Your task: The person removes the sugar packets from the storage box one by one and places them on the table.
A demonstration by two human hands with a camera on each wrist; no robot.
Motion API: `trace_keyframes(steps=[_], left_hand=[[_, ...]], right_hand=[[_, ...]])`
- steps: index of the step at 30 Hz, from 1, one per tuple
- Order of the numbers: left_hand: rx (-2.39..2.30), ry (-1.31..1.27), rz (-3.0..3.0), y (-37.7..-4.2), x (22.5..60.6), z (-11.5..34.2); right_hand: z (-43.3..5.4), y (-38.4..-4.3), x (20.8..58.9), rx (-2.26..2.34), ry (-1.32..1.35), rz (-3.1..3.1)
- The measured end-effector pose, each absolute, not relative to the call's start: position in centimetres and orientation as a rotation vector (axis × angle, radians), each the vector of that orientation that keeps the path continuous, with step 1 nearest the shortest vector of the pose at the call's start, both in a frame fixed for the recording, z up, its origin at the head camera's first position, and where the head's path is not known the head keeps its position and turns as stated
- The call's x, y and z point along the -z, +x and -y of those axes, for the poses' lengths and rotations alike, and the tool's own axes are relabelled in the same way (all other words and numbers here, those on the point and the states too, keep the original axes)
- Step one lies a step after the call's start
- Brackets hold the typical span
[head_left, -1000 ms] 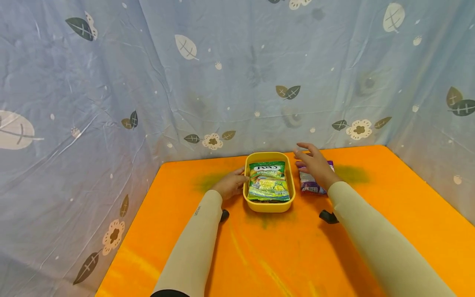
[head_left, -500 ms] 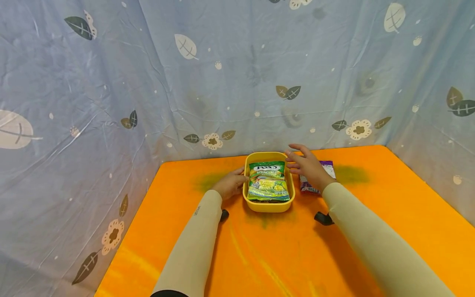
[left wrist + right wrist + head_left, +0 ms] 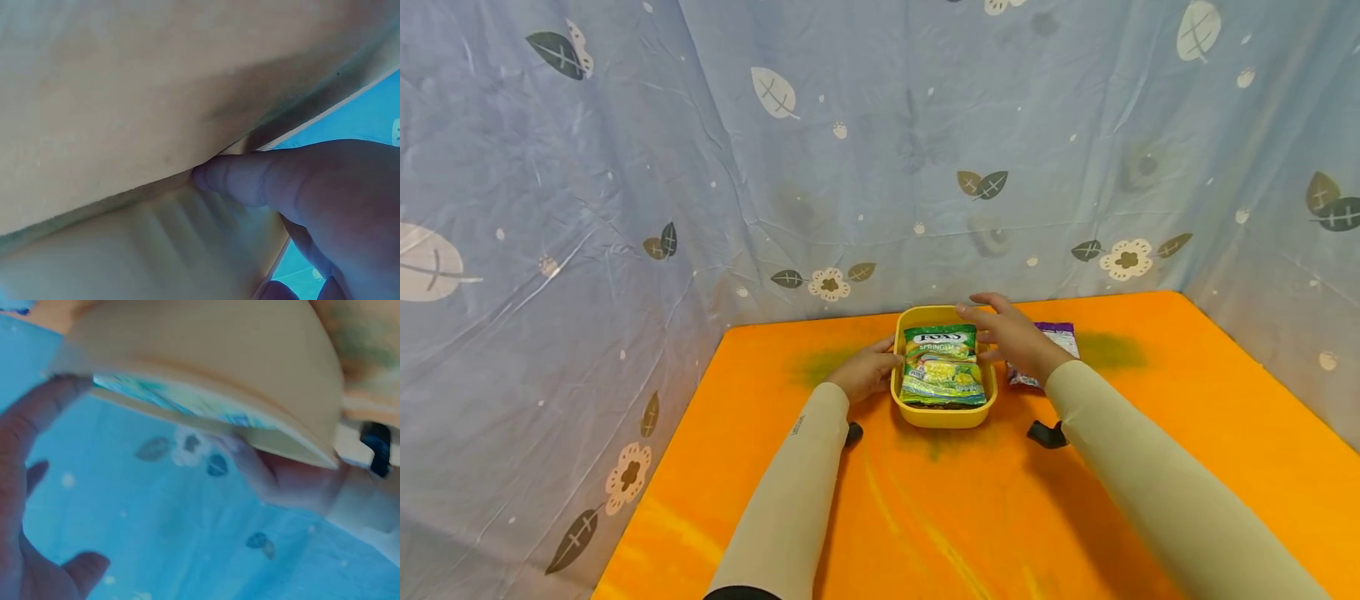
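Observation:
A yellow rectangular box [image 3: 943,419] stands on the orange table, with a green snack packet [image 3: 942,367] lying face up inside it. My left hand [image 3: 871,372] holds the box's left wall, its thumb [image 3: 250,178] over the rim and the fingers outside, mostly hidden by the wall. At the opposite side, my right hand [image 3: 1018,337] reaches over the right rim with fingers spread apart and nothing held. In the right wrist view, its index fingertip [image 3: 72,384] is close to the rim; whether it touches I cannot tell.
A purple and white packet [image 3: 1063,336] lies right of the box, partly behind the right hand. The orange table [image 3: 925,525] ends at a blue patterned curtain [image 3: 880,167] at the back and sides. Black mounts [image 3: 1047,434] show by both wrists.
My right hand has moved left, from above the purple packet to over the box's right rim, uncovering more of the packet. The left hand and the box have stayed put.

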State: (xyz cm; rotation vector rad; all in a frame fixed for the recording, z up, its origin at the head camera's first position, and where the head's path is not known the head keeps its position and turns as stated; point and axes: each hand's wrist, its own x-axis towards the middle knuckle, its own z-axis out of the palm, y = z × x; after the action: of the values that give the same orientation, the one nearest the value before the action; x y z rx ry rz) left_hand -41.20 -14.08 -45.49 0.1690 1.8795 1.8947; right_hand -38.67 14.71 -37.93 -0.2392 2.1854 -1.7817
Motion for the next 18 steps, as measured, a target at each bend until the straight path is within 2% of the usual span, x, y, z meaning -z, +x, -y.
trace_keyframes(steps=[7,18], left_hand=[[-1.887,0.19,-1.881,-41.2,45.4,14.2],[-1.88,0.194,-1.885,-41.4,45.7,14.3]], right_hand=[[-12.3,-37.7,37.7,1.587,-0.181,-2.245],[-10.1,-37.4,39.3,1.574,-0.073,-2.329]])
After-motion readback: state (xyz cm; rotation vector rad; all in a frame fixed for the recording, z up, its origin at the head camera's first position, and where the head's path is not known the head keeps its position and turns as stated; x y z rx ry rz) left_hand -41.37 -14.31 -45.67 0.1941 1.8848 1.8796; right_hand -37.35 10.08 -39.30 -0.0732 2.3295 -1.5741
